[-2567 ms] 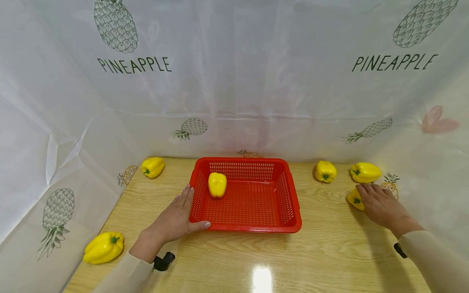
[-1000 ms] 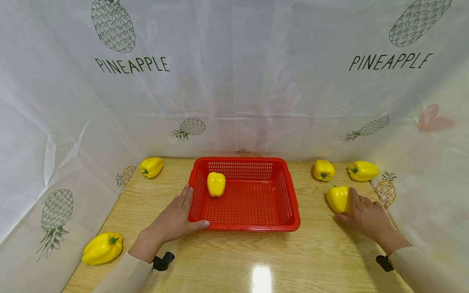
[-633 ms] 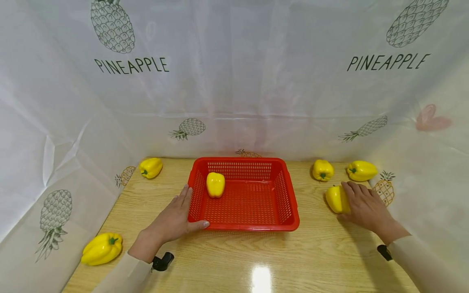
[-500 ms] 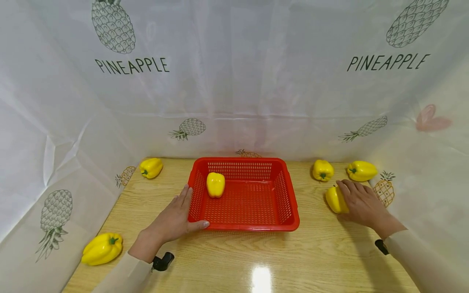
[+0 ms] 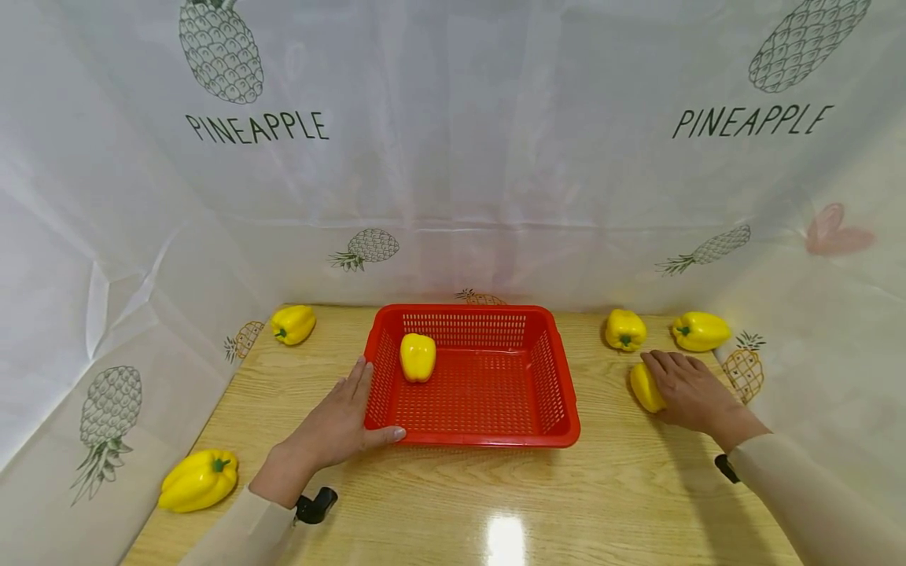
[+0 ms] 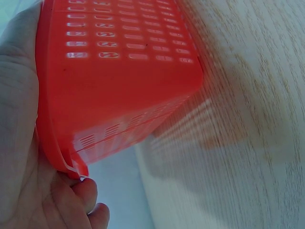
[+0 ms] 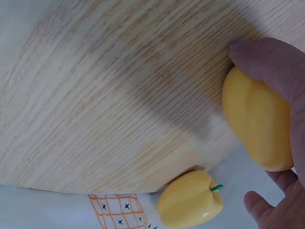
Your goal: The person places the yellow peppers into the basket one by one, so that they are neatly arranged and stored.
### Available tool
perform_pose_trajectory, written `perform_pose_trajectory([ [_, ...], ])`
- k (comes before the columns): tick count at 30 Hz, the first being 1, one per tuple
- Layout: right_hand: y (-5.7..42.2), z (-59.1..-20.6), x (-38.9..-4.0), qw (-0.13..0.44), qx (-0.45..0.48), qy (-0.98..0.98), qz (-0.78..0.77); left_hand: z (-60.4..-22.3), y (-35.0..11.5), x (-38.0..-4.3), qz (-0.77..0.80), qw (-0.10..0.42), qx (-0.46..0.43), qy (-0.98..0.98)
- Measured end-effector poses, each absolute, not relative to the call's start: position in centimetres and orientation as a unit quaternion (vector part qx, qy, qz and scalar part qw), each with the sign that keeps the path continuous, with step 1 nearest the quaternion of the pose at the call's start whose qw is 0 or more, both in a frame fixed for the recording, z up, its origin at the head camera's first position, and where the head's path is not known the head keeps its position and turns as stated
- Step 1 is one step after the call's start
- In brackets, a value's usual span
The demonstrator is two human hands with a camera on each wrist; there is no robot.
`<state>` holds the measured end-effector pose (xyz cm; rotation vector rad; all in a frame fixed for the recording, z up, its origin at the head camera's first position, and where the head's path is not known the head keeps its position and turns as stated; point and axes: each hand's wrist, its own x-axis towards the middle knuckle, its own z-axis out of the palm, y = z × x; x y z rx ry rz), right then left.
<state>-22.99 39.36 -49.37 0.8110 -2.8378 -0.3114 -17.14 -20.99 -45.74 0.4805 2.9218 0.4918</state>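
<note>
A red perforated plastic basket stands mid-table with one yellow bell pepper inside, toward its left. My left hand rests on the basket's front left corner, fingers straight along the left rim and thumb over the front rim. At the right, my right hand grips another yellow bell pepper from above; the palm hides part of it. In the right wrist view, the thumb lies at one end of that held pepper and fingers at the other.
Two yellow bell peppers lie at the back right: one upright-looking pepper and one on its side, a longer pepper. At the left are a back pepper and a front pepper. White printed sheeting walls the table.
My right hand has drawn its pepper leftward and toward the basket, away from the right wall, then shifted its grip further over it. My left hand and the basket have stayed put.
</note>
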Motion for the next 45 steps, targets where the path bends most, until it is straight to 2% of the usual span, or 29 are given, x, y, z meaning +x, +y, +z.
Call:
perform_pose_trajectory([
  [7, 39.4, -49.5, -23.0, 0.104, 0.271, -0.952, -0.096, -45.7, -21.0, -17.1, 0.162, 0.067, 0.160, 0.971],
  [17, 39.3, -50.1, -23.5, 0.191, 0.291, -0.936, -0.053, -45.7, -21.0, -17.1, 0.164, 0.070, 0.158, 0.971],
  [22, 39.1, -50.2, -23.7, 0.218, 0.296, -0.930, -0.017, -45.7, -21.0, -17.1, 0.167, 0.074, 0.155, 0.971],
  [31, 38.6, -50.1, -23.8, 0.246, 0.304, -0.920, 0.015, -45.7, -21.0, -17.1, 0.169, 0.078, 0.153, 0.971],
  [38, 37.3, -49.3, -23.8, 0.234, 0.271, -0.933, 0.038, -45.6, -21.0, -17.0, 0.170, 0.077, 0.156, 0.970],
  [45, 36.3, -48.7, -24.1, 0.247, 0.266, -0.931, 0.047, -45.4, -20.9, -17.0, 0.168, 0.076, 0.157, 0.970],
])
